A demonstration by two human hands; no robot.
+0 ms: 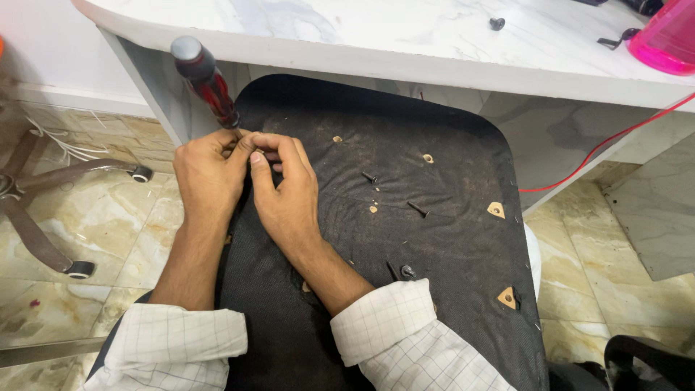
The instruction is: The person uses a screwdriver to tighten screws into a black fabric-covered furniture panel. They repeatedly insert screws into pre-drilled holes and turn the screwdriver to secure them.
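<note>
An upturned chair seat [449, 239] covered in dusty black fabric lies in front of me. My left hand [206, 177] grips a screwdriver with a dark red handle [203, 80] that tilts up and to the left. My right hand [286, 192] presses against the left one, its fingers pinched at the screwdriver's tip near the seat's left edge. What the fingertips hold is hidden. Loose black screws [418, 210] lie on the fabric, and another screw [370, 177] stands near the middle.
A white marble-pattern table [405, 36] runs along the top, with a pink bottle [666, 40] and a small black screw [496, 23] on it. A red wire [601, 148] hangs at the right. A chair base with castors [79, 269] lies on the tiled floor at left.
</note>
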